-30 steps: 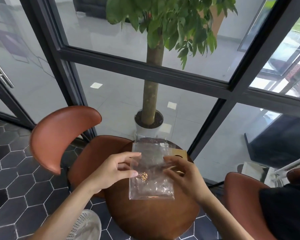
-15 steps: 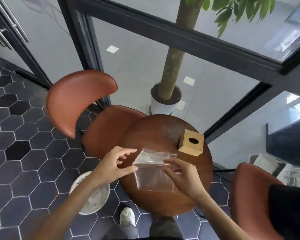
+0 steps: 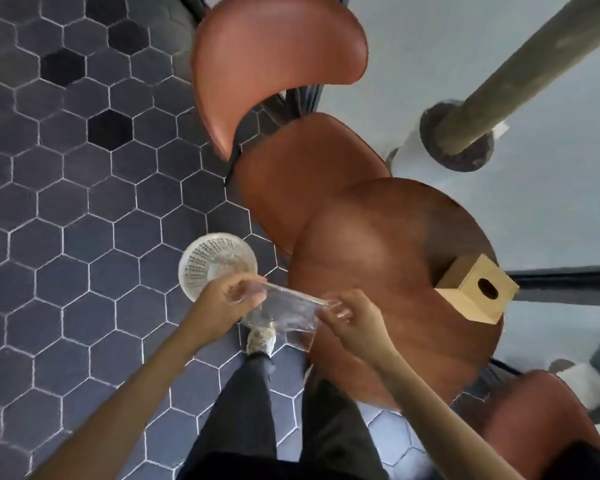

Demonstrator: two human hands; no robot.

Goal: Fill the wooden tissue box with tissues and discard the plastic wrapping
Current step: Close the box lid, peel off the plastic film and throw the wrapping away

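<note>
Plastic wrapping [image 3: 286, 311], clear & empty-looking, is stretched between both my hands, held above the floor just off the tabletop's near-left edge. Left hand [image 3: 227, 299] pinches its left end, fingers curled round the film; right hand [image 3: 352, 318] pinches the right end w/ thumb & fingertips. White mesh wastebasket [image 3: 210, 259] stands on the floor just beyond my left hand, partly hidden by it. Wooden tissue box [image 3: 477, 292] sits on the far-right part of the round tabletop [image 3: 378, 271], oval slot facing up, well apart from the wrapping. My shoe [image 3: 260, 339] & dark trouser legs show below the film. Brown chair [image 3: 284, 98] beyond the tabletop, on hex-tile floor [image 3: 66, 202]; potted tree trunk [image 3: 499, 84] top right.
</note>
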